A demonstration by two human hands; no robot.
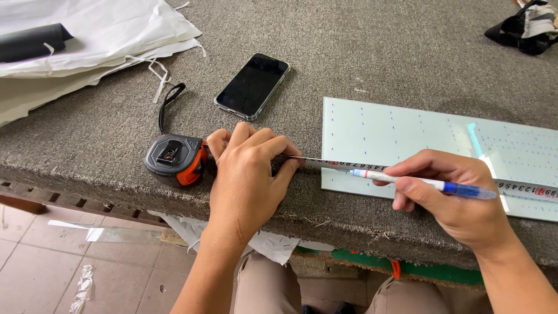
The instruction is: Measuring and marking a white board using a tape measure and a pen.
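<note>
My left hand [247, 174] presses down on the tape measure's blade beside its grey and orange case [174, 159], near the table's front edge. The metal blade [343, 166] runs right across a pale glass sheet [407, 128] marked with rows of small blue dots. My right hand [450, 195] holds a white and blue marker pen [424, 183], with its tip at the blade close to the sheet's left edge. A black wrist strap [168, 102] trails from the case towards the back.
A dark smartphone [251, 85] lies face up behind my left hand on the grey carpeted table [360, 52]. White cloth or bags [99, 35] with a black roll [29, 42] fill the back left. A dark bundle [526, 29] sits at the back right. Tiled floor lies below.
</note>
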